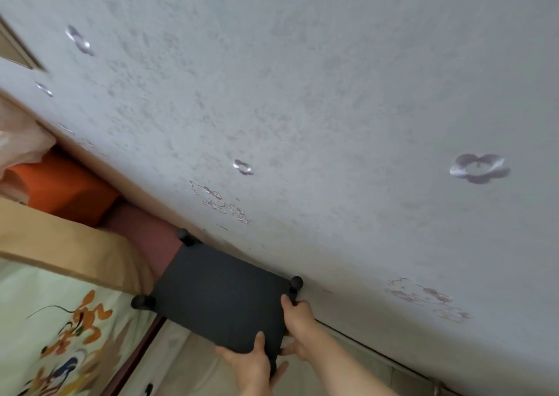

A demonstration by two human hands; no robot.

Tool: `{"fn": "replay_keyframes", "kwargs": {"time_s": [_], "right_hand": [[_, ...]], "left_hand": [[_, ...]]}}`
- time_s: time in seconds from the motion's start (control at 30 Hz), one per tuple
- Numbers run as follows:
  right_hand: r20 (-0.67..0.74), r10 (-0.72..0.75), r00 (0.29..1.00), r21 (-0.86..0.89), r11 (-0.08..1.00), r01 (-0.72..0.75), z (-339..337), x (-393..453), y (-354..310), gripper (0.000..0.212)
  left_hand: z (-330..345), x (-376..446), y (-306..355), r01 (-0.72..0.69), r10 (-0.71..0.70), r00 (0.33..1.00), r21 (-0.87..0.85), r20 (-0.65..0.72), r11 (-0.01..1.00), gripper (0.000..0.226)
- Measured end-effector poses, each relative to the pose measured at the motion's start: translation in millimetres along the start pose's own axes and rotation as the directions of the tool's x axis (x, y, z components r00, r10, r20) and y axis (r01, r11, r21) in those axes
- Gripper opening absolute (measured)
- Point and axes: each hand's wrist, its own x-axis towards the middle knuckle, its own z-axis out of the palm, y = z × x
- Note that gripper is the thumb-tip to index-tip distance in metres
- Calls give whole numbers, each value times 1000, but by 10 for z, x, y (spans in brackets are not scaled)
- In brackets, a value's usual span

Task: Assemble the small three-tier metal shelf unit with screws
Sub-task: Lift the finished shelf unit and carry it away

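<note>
The black metal shelf unit [217, 296] stands against the pale wall, and I see its flat top panel from above. Round black knobs cap its corners, one at the far right [296, 282], one at the far left [185, 236] and one at the near left [140, 302]. My left hand [252, 362] grips the near right corner, thumb on top of the panel. My right hand [298, 326] holds the right edge just below the far right knob, thumb on the panel. The lower tiers are hidden under the top.
A grey-blue textured wall [332, 108] with flower decals fills most of the view. To the left lies a bed with a tan blanket [60, 244], a cartoon-printed sheet [60, 335] and an orange cushion [60, 184]. Pale floor [193, 365] shows below the shelf.
</note>
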Motion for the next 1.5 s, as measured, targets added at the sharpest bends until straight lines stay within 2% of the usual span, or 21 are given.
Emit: {"fn": "replay_keyframes", "kwargs": {"time_s": [0.13,0.33,0.43,0.63,0.73,0.87,1.0,1.17,1.3,1.4,1.5], "right_hand": [[-37,7,999,37,999,-6,-9,66,45,35],[79,11,997,98,995,-19,-29,-34,55,26],[92,1,996,132,991,-14,-57,-44,88,22],[116,-14,993,158,987,-5,-83,-59,146,12],[107,-24,994,141,990,9,-85,-48,104,19],[98,-41,994,146,989,26,-88,-20,123,12],[106,-40,994,163,986,22,-74,-28,227,15],[119,-58,991,184,982,35,-126,-94,244,19],[79,-82,993,179,982,67,-264,-197,341,7],[12,-113,994,107,988,111,-401,-362,477,3],[-13,-148,989,0,989,148,-525,-587,661,12]], "left_hand": [[-19,-6,-76,27,-27,998,6,62,1000,82],[-201,135,-27,-14,4,992,72,129,997,89],[-228,126,-27,-21,7,991,107,131,994,91],[-262,121,-59,-9,2,984,40,179,999,88],[-224,65,-13,2,-7,975,25,221,1000,91],[-224,48,-37,-11,8,973,11,232,1000,93],[-331,71,-100,-10,9,973,3,229,1000,95],[-343,93,-79,3,-6,973,11,232,1000,82],[-457,25,-41,48,-50,968,15,244,999,66],[-626,-163,13,39,-62,960,90,272,995,52],[-840,-383,78,-55,-10,963,234,268,971,47]]}}
